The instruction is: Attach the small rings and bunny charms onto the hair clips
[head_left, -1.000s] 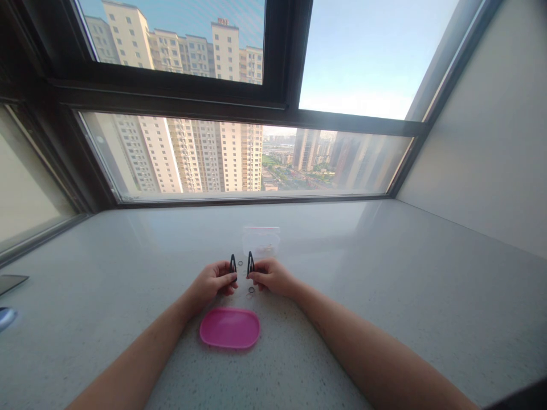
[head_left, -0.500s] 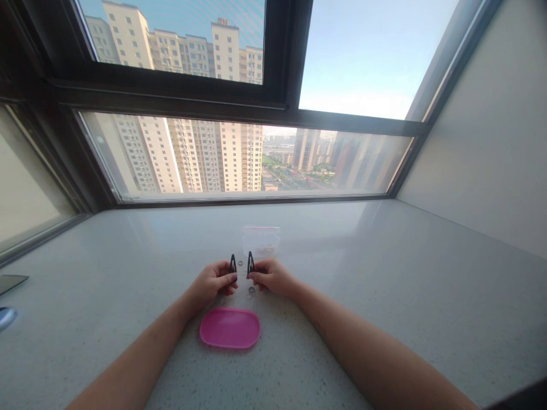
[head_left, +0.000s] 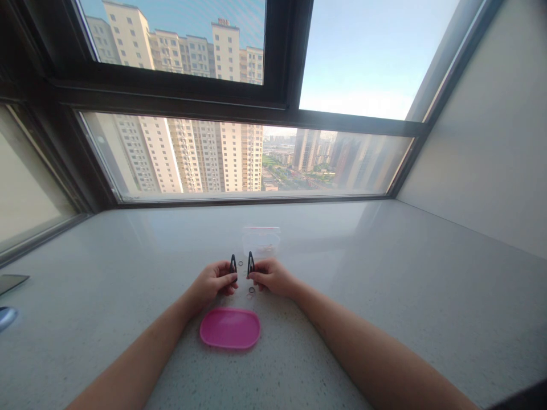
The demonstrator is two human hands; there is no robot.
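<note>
Pinched in my left hand point(head_left: 219, 278) is a black snap hair clip point(head_left: 233, 264), held upright with its narrow end up. My right hand point(head_left: 271, 276) grips a second black snap hair clip point(head_left: 250, 263) the same way, a small gap away from the first. Between and just beyond the hands lies a small dark ring point(head_left: 240, 263). Another ring point(head_left: 252, 290) rests on the speckled white surface by my right fingertips. Closer to me sits a pink oval tray point(head_left: 229, 329) with nothing in it.
A clear zip bag point(head_left: 261, 240) with small items inside lies beyond my hands. At the far left edge are a dark flat object point(head_left: 12, 282) and a rounded bluish object point(head_left: 7, 318). The dark window frame point(head_left: 256, 200) bounds the surface at the back, a wall point(head_left: 482, 142) on the right.
</note>
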